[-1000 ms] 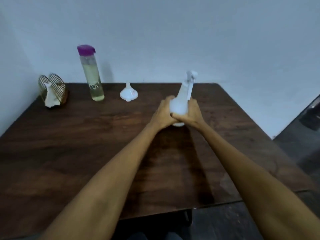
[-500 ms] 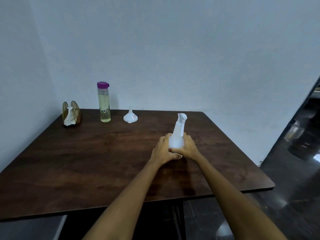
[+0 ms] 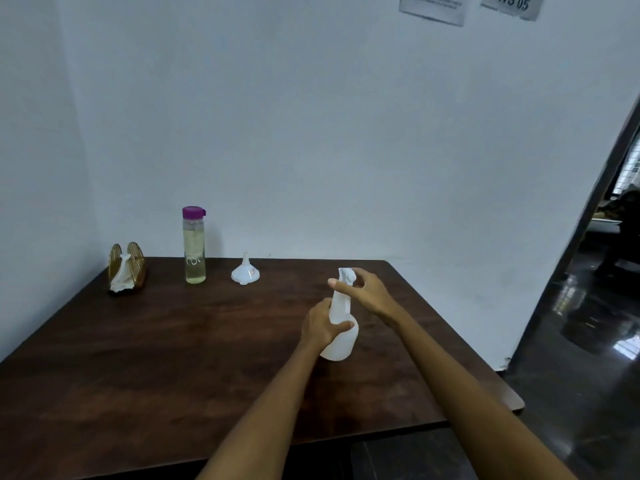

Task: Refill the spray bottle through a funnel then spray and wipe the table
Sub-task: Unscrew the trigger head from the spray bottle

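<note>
Spray bottle (image 3: 341,336): left hand (image 3: 320,325) grips body, right hand (image 3: 363,289) pinches head.

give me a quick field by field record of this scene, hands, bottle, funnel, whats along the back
left hand: grips the spray bottle's body
right hand: fingers curled at the spray head on top
spray bottle: white, on the table, head on
funnel: white, upside down on the table, untouched
refill bottle: upright near the wall, purple cap on, pale yellow liquid inside
napkin holder: back left corner, napkin in it
table: dark wood
stage: refill not yet begun
</note>
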Tool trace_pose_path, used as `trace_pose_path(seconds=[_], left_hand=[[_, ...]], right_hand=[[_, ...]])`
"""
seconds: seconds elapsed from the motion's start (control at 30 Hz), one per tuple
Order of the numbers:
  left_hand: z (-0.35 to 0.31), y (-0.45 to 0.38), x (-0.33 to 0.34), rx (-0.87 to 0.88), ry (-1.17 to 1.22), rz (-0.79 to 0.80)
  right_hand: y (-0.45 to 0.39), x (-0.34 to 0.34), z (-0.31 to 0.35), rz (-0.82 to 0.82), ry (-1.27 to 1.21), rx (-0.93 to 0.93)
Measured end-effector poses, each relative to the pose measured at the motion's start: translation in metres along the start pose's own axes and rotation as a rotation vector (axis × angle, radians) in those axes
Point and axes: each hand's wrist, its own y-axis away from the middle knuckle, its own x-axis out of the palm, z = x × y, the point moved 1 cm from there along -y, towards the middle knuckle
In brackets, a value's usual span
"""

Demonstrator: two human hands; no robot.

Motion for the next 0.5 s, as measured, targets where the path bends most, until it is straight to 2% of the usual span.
trace_pose_path(seconds=[0.17, 0.33, 0.43, 0.5], left_hand=[[0.006, -0.005, 0.004, -0.068, -0.016, -0.006], [0.006, -0.008, 0.004, -0.069, -0.034, 0.007], [0.002, -0.006, 0.001, -0.054, -0.012, 0.026], [0.001, -0.004, -0.001, -0.059, 0.002, 0.028]], right_hand=[[-0.012, 0.013, 0.019, -0.178, 0.213, -0.043], [-0.008, 0.021, 0.013, -0.312, 0.241, -0.067], [-0.004, 0.010, 0.010, -0.266, 0.183, -0.146], [-0.004, 0.002, 0.005, -0.174, 0.039, -0.125]])
